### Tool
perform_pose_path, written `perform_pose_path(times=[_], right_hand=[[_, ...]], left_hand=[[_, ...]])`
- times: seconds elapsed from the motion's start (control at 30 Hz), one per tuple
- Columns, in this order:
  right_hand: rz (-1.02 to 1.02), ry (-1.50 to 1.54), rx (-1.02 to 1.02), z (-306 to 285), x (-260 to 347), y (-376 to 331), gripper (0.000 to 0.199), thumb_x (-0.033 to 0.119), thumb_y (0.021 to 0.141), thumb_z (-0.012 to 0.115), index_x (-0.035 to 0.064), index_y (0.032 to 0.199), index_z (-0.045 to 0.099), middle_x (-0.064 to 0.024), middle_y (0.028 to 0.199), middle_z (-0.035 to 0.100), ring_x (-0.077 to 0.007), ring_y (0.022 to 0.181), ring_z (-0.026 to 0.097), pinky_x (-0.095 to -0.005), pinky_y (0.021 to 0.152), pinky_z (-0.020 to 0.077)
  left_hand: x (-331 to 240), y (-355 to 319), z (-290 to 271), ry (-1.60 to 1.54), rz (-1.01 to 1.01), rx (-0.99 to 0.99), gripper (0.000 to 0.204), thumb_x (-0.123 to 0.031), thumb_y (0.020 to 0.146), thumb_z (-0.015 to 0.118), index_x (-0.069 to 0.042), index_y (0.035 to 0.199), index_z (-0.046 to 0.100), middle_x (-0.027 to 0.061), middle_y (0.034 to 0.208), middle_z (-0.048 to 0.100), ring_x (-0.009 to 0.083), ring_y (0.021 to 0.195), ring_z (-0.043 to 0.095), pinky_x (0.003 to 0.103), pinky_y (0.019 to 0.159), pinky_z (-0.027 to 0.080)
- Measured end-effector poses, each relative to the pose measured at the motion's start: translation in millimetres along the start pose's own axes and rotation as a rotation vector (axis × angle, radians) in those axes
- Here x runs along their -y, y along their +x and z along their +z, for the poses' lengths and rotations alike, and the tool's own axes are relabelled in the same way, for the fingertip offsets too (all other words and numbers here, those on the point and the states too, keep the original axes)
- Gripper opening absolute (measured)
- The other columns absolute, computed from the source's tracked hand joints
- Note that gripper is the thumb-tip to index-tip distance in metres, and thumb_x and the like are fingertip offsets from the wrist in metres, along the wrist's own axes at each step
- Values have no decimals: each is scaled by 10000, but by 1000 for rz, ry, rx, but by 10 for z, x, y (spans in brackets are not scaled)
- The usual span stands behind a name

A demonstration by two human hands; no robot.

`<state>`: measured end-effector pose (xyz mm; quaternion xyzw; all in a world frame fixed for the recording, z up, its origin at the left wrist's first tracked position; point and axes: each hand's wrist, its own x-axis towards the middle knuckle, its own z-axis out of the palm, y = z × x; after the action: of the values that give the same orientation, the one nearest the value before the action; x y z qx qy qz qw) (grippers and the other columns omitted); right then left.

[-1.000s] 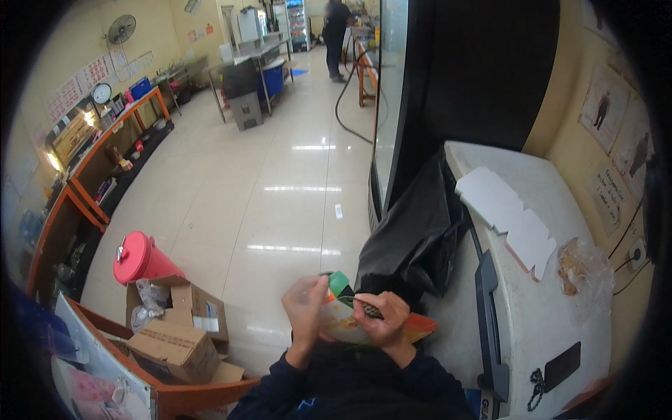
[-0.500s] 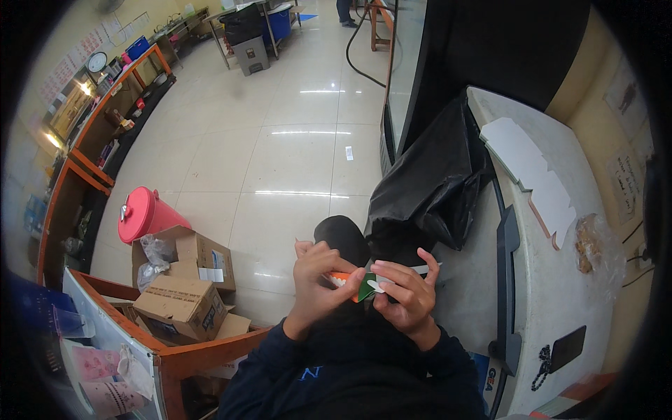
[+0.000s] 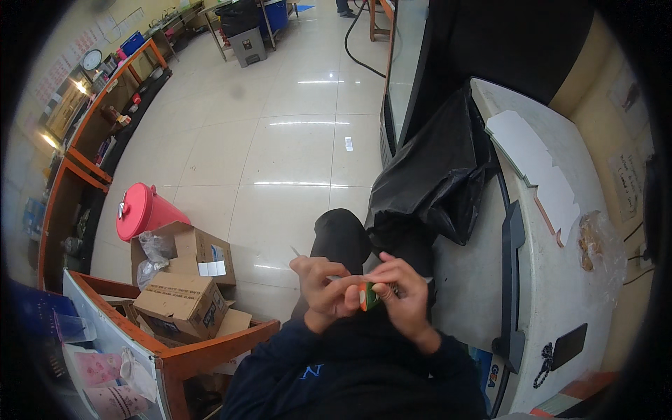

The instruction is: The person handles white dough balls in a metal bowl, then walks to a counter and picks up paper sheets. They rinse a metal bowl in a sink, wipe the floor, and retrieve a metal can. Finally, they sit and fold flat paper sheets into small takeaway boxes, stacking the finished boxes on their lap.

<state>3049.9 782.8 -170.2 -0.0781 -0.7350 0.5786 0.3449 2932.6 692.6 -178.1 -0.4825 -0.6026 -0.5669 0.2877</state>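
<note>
My left hand (image 3: 325, 285) and my right hand (image 3: 404, 299) meet above my lap, fingers closed. Between their fingertips is a small orange-and-green piece (image 3: 367, 297), perhaps card or a packet; most of it is hidden. A thin pale pointed strip (image 3: 295, 250) pokes out past the far side of my left hand; its kind does not show. My right thumb and fingers pinch the green side, and my left fingers press the orange side.
At left are opened cardboard boxes (image 3: 178, 308), a pink lidded bucket (image 3: 154, 212) and an orange-framed table (image 3: 164, 353). On the right, a black plastic bag (image 3: 437, 178) hangs beside a white table (image 3: 455, 301) holding torn white board (image 3: 528, 154), a phone (image 3: 569, 346) and a clear bag (image 3: 598, 248).
Both hands have shifted slightly down and drawn closer together. Less of the orange-and-green piece shows, and a pale pointed strip now appears beyond my left hand.
</note>
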Motion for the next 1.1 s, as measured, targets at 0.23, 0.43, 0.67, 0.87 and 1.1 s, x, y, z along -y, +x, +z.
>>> perform_pose_path(times=[0.23,0.43,0.67,0.87,1.1], right_hand=[[-50,-198,-98,156,-254,-179,300,229,930,482,11,756,592,-103,702,553,-248,650,529,-363,701,452],[109,370,-240,-95,-292,130,321,252,968,438,33,757,539,22,629,503,-66,577,441,-222,555,383],[-109,-127,-400,172,-259,38,244,93,782,607,14,1002,536,-109,953,536,-233,888,532,-349,811,426],[-30,138,-121,61,-118,-272,401,355,868,613,-19,987,535,-210,1125,545,-238,995,574,-313,867,458],[-99,-89,-281,-14,22,-178,117,125,829,652,9,810,643,-121,887,644,-214,854,625,-297,729,494]], left_hand=[[88,-40,70,26,-61,162,313,-272,827,580,-96,610,439,43,617,430,228,630,428,351,660,319],[105,132,-170,-827,-822,751,285,-234,938,497,-13,758,508,27,662,480,105,638,430,259,607,373],[56,-47,-109,-1111,-945,591,137,-147,914,570,-14,941,558,2,877,555,62,817,531,214,736,427],[118,-35,-68,-1191,-868,340,168,-48,847,640,12,995,588,48,961,590,113,901,580,243,797,463],[-16,-21,-5,-578,-617,89,99,-16,726,744,6,766,655,83,777,648,144,738,625,238,650,473]])
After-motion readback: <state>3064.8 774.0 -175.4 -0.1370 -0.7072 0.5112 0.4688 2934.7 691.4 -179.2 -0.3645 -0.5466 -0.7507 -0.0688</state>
